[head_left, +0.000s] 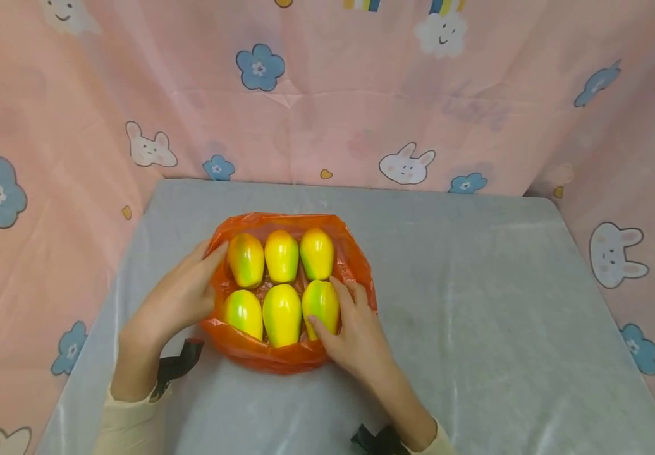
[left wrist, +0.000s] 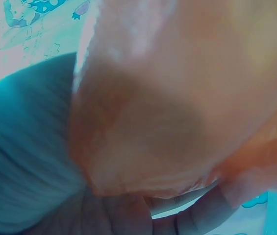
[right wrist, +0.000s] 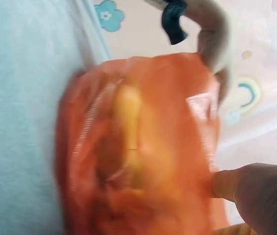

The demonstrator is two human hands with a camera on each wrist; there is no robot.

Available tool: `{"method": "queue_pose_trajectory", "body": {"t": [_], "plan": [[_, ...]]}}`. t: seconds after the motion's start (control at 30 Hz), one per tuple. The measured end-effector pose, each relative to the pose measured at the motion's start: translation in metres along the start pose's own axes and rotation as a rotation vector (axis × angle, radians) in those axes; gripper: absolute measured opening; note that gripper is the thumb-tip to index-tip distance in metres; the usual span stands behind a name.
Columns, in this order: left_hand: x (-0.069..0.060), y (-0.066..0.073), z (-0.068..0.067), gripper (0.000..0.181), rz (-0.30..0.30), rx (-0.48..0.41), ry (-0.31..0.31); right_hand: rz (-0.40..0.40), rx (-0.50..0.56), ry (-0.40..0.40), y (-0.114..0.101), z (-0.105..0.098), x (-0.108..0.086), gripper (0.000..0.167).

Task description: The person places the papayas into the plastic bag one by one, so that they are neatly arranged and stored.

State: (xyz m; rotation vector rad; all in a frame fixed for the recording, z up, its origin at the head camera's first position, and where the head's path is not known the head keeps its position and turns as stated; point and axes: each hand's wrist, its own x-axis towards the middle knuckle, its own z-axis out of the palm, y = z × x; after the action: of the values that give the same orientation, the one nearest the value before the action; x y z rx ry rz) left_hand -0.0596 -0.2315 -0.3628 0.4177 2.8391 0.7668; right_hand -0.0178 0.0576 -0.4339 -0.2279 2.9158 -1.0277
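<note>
Several glossy yellow-green mangoes [head_left: 282, 315] lie in two rows inside an open orange-red plastic bag [head_left: 282, 365]. My left hand [head_left: 182, 294] grips the bag's left rim. In the left wrist view, the translucent plastic bag [left wrist: 143, 166] covers much of that hand, and some fingers show beneath it. At the lower right of the bag, my right hand [head_left: 358, 338] holds the front right mango [head_left: 320, 303], thumb on its near side and fingers on its far right side. The blurred right wrist view shows the bag's side [right wrist: 177, 122] with a fingertip against its edge.
The bag stands on a grey covered table [head_left: 492, 303], left of its middle. A pink printed cloth [head_left: 327, 114] hangs behind the table and along both sides. Dark straps [head_left: 179, 363] sit at the wrists.
</note>
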Motion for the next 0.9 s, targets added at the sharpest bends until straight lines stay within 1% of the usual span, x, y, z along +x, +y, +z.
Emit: {"method": "queue_pose_trajectory", "body": {"t": [0.17, 0.33, 0.47, 0.63, 0.7, 0.8, 0.9], "plan": [[-0.003, -0.002, -0.001, 0.079, 0.0, 0.012, 0.0, -0.097, 0.044, 0.056, -0.002, -0.015, -0.003, 0.068], [-0.007, -0.003, -0.002, 0.077, 0.003, 0.014, 0.002, -0.169, 0.079, 0.085, 0.002, -0.029, 0.003, 0.062], [-0.008, -0.003, -0.004, 0.073, 0.015, 0.027, 0.001, -0.188, 0.109, 0.086, 0.007, -0.044, 0.01, 0.058], [-0.009, -0.003, -0.01, 0.067, -0.002, 0.04, -0.019, -0.193, 0.155, 0.082, 0.014, -0.061, 0.016, 0.055], [-0.01, -0.004, -0.014, 0.066, -0.013, 0.024, -0.036, -0.208, 0.173, 0.085, 0.018, -0.068, 0.019, 0.055], [-0.011, -0.008, -0.019, 0.064, -0.035, -0.037, -0.065, -0.231, 0.183, 0.092, 0.025, -0.079, 0.023, 0.055], [-0.01, -0.014, -0.024, 0.06, -0.021, -0.111, -0.06, -0.232, 0.175, 0.109, 0.033, -0.089, 0.028, 0.054]]}}
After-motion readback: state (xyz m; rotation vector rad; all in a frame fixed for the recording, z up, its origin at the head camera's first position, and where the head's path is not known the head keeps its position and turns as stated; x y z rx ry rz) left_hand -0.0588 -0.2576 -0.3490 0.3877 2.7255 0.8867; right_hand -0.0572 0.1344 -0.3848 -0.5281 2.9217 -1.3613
